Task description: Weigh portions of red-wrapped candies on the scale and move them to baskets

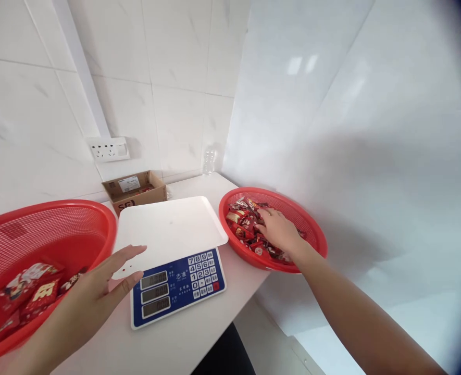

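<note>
My right hand (277, 230) reaches into the red basket (312, 229) on the right and rests on a heap of small red wrapped sweets (246, 221); its fingers curl down into them, and what they hold, if anything, is hidden. My left hand (105, 278) hovers open, fingers stretched, between the left red basket (58, 224) and the white tray (171, 224) of a digital scale (179, 286). The left basket holds a few red packets (35, 294). The scale tray is bare.
A small open cardboard box (136, 190) sits behind the scale by the tiled wall. A wall socket (108, 149) is above it and a clear plastic bottle (209, 160) stands in the corner. The white counter ends just right of the right basket.
</note>
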The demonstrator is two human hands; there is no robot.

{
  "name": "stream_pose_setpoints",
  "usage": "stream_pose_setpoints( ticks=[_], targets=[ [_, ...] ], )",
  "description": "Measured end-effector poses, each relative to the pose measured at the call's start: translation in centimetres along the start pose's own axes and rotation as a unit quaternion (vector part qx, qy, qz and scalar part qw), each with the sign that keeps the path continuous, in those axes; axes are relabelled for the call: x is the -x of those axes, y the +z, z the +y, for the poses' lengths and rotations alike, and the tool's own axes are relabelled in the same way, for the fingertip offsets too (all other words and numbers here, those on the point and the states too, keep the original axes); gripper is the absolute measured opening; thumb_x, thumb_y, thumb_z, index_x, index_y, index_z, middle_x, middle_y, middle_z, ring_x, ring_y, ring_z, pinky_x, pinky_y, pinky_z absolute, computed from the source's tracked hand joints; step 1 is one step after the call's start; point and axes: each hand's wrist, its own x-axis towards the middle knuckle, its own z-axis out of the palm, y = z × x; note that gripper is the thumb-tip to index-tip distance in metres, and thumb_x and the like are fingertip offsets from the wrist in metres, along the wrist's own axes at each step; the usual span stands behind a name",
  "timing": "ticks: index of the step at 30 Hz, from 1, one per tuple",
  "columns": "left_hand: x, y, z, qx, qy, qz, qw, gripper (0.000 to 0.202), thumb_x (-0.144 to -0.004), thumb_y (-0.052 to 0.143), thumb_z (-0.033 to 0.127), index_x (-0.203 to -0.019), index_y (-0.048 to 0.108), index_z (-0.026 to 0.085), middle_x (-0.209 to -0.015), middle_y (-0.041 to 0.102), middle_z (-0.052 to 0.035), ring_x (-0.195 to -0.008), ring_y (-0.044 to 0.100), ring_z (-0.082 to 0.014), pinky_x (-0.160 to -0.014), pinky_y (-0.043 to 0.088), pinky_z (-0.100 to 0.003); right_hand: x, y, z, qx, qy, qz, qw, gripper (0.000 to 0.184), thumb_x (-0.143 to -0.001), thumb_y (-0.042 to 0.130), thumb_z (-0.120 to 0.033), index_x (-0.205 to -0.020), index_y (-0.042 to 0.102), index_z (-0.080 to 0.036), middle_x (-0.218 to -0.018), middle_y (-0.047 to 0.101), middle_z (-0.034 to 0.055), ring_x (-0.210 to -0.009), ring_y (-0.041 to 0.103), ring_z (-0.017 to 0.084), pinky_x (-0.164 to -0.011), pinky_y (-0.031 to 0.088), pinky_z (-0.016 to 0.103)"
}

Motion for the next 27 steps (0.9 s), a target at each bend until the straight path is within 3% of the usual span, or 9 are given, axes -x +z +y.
stream_pose_setpoints(
  ticks=[3, 9, 12, 15, 17, 19, 21, 24, 27],
  targets=[
    [0.0, 0.7, -0.9, 0.002, -0.021, -0.087, 0.996, 0.055, -0.079, 0.049, 0.060, -0.127, 0.052, 0.033, -0.095, 0.074, -0.0024, -0.085, 0.071, -0.0230, -0.069, 0.057, -0.027, -1.2, 0.9, 2.5, 0.017, 0.068, -0.059, 0.996, 0.055, -0.083, 0.053, -0.026, -0.136, 0.042, -0.016, -0.131, 0.050, 0.0225, -0.109, 0.057, 0.035, -0.080, 0.047, 0.044],
    [0.1, 1.5, -1.7, 0.000, -0.024, -0.098, 0.995, 0.055, -0.079, 0.045, 0.063, -0.127, 0.051, 0.035, -0.113, 0.070, -0.0022, -0.101, 0.067, -0.0249, -0.090, 0.052, -0.035, -1.3, -0.6, 4.1, 0.000, 0.071, -0.017, 0.997, 0.051, -0.086, 0.040, -0.017, -0.136, 0.042, -0.024, -0.124, 0.057, 0.0139, -0.110, 0.057, 0.029, -0.082, 0.044, 0.037],
    [0.1, 1.8, -1.6, -0.010, -0.003, -0.087, 0.996, 0.055, -0.079, 0.046, 0.063, -0.125, 0.053, 0.034, -0.116, 0.068, -0.0030, -0.108, 0.063, -0.0273, -0.093, 0.050, -0.038, -1.2, -2.1, 3.6, 0.001, 0.073, 0.013, 0.997, 0.051, -0.087, 0.038, -0.016, -0.137, 0.042, -0.023, -0.131, 0.051, 0.0151, -0.116, 0.051, 0.032, -0.086, 0.042, 0.043],
    [0.3, 2.0, -1.7, -0.008, 0.002, -0.082, 0.997, 0.054, -0.079, 0.046, 0.062, -0.124, 0.055, 0.033, -0.116, 0.068, -0.0038, -0.110, 0.062, -0.0286, -0.091, 0.052, -0.039, -0.9, -2.1, 2.2, -0.010, 0.019, 0.005, 1.000, 0.046, -0.087, 0.042, -0.019, -0.133, 0.048, -0.020, -0.136, 0.047, 0.0157, -0.126, 0.040, 0.033, -0.096, 0.037, 0.045],
    [0.4, 2.0, -1.7, -0.010, 0.008, -0.077, 0.997, 0.053, -0.078, 0.047, 0.061, -0.123, 0.056, 0.034, -0.119, 0.067, -0.0028, -0.113, 0.060, -0.0282, -0.093, 0.050, -0.039, -0.5, -1.2, 0.9, -0.032, -0.037, -0.042, 0.998, 0.048, -0.083, 0.053, -0.027, -0.131, 0.051, -0.023, -0.135, 0.050, 0.0124, -0.122, 0.046, 0.030, -0.095, 0.039, 0.040],
    [0.7, 2.0, -1.7, -0.015, 0.014, -0.076, 0.997, 0.051, -0.079, 0.048, 0.060, -0.123, 0.055, 0.035, -0.124, 0.064, -0.0013, -0.118, 0.056, -0.0275, -0.097, 0.047, -0.040, -0.2, 0.2, -0.2, -0.050, -0.068, -0.106, 0.991, 0.062, -0.074, 0.064, -0.030, -0.134, 0.047, -0.027, -0.138, 0.047, 0.0118, -0.108, 0.058, 0.027, -0.085, 0.047, 0.036],
    [0.9, 2.0, -1.7, -0.022, 0.018, -0.080, 0.996, 0.050, -0.080, 0.047, 0.060, -0.123, 0.055, 0.036, -0.128, 0.061, -0.0002, -0.121, 0.053, -0.0268, -0.099, 0.045, -0.041, 0.0, 1.6, -1.0, -0.059, -0.070, -0.151, 0.984, 0.077, -0.070, 0.067, -0.025, -0.141, 0.038, -0.030, -0.147, 0.035, 0.0166, -0.097, 0.064, 0.028, -0.074, 0.050, 0.036],
    [1.3, 2.0, -1.9, -0.032, 0.021, -0.085, 0.996, 0.050, -0.081, 0.045, 0.059, -0.125, 0.053, 0.036, -0.129, 0.060, 0.0001, -0.122, 0.053, -0.0261, -0.099, 0.045, -0.041, -0.3, 2.8, -1.3, -0.077, -0.067, -0.171, 0.980, 0.083, -0.068, 0.064, -0.015, -0.144, 0.032, -0.029, -0.152, 0.020, 0.0209, -0.098, 0.064, 0.031, -0.072, 0.050, 0.037],
    [1.6, 2.1, -2.4, -0.050, 0.026, -0.079, 0.995, 0.049, -0.083, 0.045, 0.057, -0.126, 0.053, 0.035, -0.129, 0.060, -0.0001, -0.122, 0.053, -0.0256, -0.100, 0.045, -0.040, -0.9, 2.7, -0.6, -0.112, -0.089, -0.173, 0.975, 0.080, -0.063, 0.067, -0.015, -0.137, 0.043, -0.027, -0.144, 0.039, 0.0170, -0.104, 0.061, 0.030, -0.077, 0.048, 0.034]
  ],
)
